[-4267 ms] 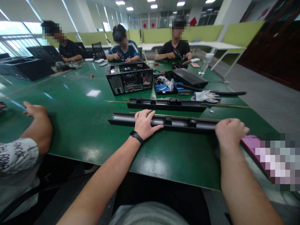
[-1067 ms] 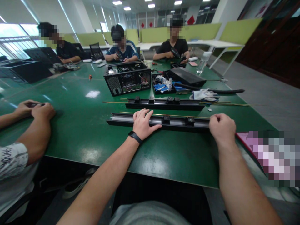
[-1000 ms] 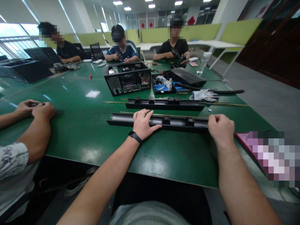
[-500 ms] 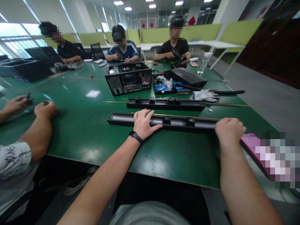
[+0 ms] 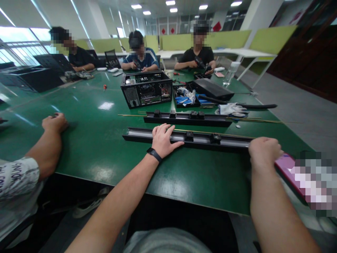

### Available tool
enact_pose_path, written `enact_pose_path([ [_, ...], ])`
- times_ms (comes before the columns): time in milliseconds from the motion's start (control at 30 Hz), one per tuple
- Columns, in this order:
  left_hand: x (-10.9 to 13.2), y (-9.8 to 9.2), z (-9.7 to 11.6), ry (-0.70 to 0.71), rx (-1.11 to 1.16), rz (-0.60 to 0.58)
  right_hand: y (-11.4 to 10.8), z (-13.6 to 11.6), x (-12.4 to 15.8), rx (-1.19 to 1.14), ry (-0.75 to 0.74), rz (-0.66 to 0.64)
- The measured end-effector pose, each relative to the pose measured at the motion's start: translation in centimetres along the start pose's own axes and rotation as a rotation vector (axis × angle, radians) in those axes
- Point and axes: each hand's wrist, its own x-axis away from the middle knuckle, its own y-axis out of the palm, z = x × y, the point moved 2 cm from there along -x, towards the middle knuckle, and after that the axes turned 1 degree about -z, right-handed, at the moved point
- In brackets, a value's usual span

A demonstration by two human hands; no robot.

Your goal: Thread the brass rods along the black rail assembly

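A long black rail with a silvery channel and two black clips lies across the green table in front of me. My left hand rests flat on it, fingers spread, a black band on the wrist. At the rail's right end sits my right hand, curled into a fist; what it grips is hidden. A thin brass rod runs along the rail's far side.
A second black rail lies behind the first. Beyond it stand an open computer case, a tray of parts and white gloves. A neighbour's arm rests at left. A pink phone lies at right. Three people sit opposite.
My right fist has slid right and slightly nearer along the rail's end. The neighbour's other hand has left view. My left hand has stayed put.
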Motion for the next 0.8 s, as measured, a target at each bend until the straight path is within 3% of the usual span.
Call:
enact_pose_path([
  [367,0.1,-0.1,-0.2,0.028,0.004,-0.008,2.4,1.6,-2.4,-0.146,0.069,0.132],
  [800,0.3,0.2,0.2,0.163,0.023,-0.061,2.5,1.4,-2.2,-0.156,0.069,0.166],
])
